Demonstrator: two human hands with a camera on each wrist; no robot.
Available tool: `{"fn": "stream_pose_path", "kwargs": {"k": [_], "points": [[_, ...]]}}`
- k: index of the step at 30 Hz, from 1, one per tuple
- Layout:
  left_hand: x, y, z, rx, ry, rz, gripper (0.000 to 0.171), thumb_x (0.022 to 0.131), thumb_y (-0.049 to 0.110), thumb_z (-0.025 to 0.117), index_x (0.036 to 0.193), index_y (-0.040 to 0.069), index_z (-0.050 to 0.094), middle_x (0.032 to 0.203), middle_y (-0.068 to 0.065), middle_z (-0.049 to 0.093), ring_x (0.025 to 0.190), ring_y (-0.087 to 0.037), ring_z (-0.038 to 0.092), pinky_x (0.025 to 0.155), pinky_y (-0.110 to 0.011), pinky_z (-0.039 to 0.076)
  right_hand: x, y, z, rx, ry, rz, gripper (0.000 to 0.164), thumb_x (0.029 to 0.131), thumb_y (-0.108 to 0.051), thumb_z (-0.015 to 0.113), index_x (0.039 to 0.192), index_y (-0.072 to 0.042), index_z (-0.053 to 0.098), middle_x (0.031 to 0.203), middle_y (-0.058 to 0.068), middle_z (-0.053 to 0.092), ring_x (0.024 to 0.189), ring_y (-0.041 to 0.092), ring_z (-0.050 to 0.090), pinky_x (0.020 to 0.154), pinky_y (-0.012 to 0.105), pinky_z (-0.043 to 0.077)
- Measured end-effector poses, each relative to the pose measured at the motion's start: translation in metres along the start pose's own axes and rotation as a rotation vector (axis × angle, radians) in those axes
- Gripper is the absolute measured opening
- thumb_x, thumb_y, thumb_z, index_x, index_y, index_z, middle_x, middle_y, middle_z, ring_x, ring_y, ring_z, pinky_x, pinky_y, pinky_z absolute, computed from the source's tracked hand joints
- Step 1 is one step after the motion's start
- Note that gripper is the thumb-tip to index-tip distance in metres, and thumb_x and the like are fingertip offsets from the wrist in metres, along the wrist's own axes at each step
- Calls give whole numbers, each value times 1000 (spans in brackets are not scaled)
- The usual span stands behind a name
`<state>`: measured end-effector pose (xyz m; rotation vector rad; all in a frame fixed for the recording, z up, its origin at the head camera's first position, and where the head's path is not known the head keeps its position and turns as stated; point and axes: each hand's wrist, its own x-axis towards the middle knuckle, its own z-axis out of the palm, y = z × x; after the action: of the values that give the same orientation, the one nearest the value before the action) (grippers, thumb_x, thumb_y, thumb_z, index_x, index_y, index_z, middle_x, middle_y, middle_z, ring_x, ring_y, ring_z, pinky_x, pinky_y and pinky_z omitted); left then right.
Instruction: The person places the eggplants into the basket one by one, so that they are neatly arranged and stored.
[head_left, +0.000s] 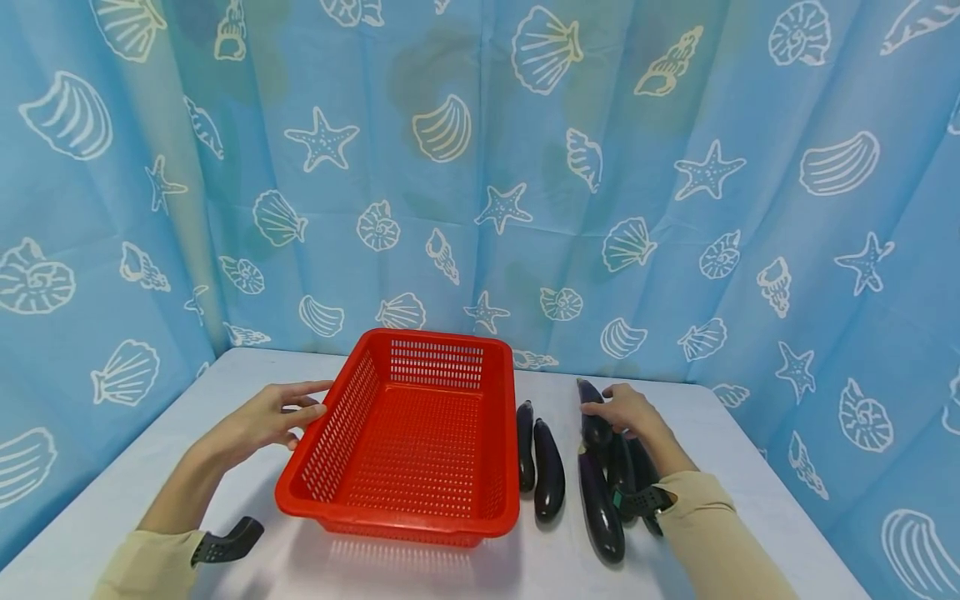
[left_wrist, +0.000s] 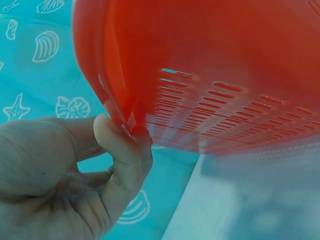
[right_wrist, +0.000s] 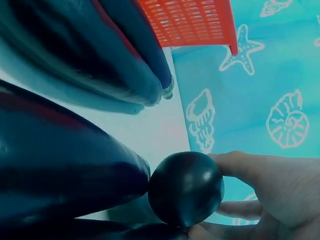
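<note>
A red plastic basket [head_left: 397, 518] with slotted walls stands on the table, its inside bare. At its left side, my left hand [head_left: 258, 422] pinches the rim; the left wrist view shows thumb and finger of that hand [left_wrist: 120, 155] on the rim's edge. To the right, my right hand [head_left: 632, 410] grips a dark purple eggplant [head_left: 595, 429] at the back of a group of eggplants. End-on in the right wrist view, this eggplant [right_wrist: 185, 190] sits between thumb and fingers of the hand [right_wrist: 285, 192]. Its far end is partly hidden there.
Two eggplants [head_left: 549, 471] lie side by side against the basket's right side. Others [head_left: 600, 508] lie under and beside my right forearm, partly covered by it. A white table [head_left: 247, 375] carries everything, and a blue shell-patterned curtain [head_left: 465, 275] hangs behind.
</note>
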<state>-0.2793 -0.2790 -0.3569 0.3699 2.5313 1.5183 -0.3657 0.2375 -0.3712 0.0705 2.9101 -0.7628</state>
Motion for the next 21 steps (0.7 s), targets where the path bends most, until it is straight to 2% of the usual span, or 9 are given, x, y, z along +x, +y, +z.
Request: {"fn": "stream_pose_path", "kwargs": {"k": [10, 21], "points": [[-1, -1, 0, 11, 14, 9, 67, 96, 27, 63, 151, 4, 35, 123, -21, 65, 95, -23, 66, 73, -35, 60, 4, 0, 5, -20, 33, 3, 73, 90, -38, 64, 137, 13, 43, 96, 23, 63, 76, 27, 62, 72, 42, 60], [0, 0, 1, 17, 9, 7, 65, 96, 25, 63, 151, 3, 36, 122, -21, 65, 93, -23, 66, 72, -34, 60, 2, 0, 5, 15, 78, 9, 70, 86, -38, 64, 134, 10, 49, 116, 30, 62, 81, 30, 63, 67, 40, 59]]}}
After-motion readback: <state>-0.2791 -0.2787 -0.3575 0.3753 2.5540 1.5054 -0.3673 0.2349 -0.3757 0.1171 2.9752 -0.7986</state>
